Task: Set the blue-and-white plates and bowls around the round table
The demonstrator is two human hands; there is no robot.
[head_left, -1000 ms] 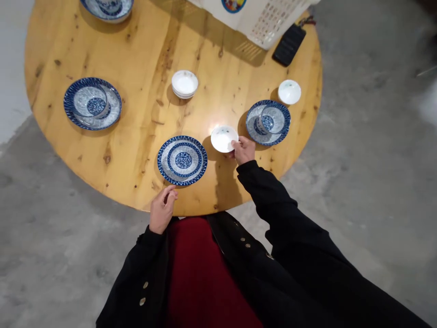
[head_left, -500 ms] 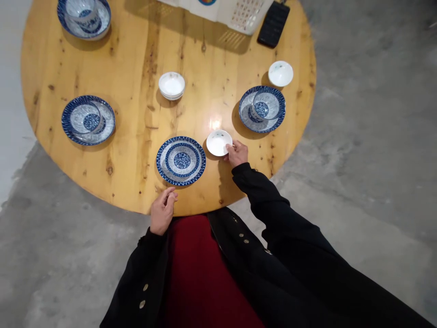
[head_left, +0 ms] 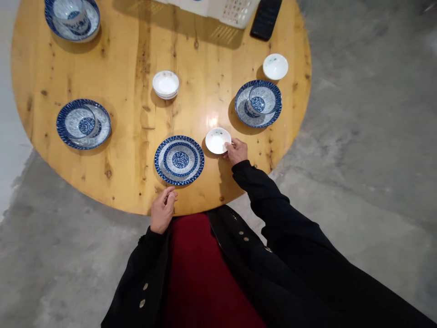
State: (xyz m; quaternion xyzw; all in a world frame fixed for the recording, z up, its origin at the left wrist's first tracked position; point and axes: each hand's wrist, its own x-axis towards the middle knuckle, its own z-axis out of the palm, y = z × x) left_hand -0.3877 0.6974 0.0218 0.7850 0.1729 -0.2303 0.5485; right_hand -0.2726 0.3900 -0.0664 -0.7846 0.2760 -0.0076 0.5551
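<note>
My right hand (head_left: 236, 150) pinches the near right rim of a small white bowl (head_left: 217, 140), thumb inside the rim. The bowl is just right of a blue-and-white plate (head_left: 159, 160) that has a round blue-patterned piece (head_left: 180, 159) centred on it. My left hand (head_left: 163, 209) rests at the table's near edge, just below that plate. Its fingers are loosely bent and hold nothing. To the right, another blue-rimmed plate (head_left: 241, 109) carries a blue-and-white bowl (head_left: 269, 99), with a white bowl (head_left: 276, 67) behind it.
Stacked white bowls (head_left: 165, 84) stand mid-table. At left is a patterned plate (head_left: 62, 125) with a bowl on it; more patterned dishes (head_left: 51, 23) sit at the far left. A white basket (head_left: 235, 11) and a black phone-like object (head_left: 266, 19) lie at the back of the round wooden table (head_left: 129, 164).
The view has shifted slightly, so the far dishes and basket appear further left and mostly higher. My right hand still grips the white bowl's rim; my left hand has stayed by the plate.
</note>
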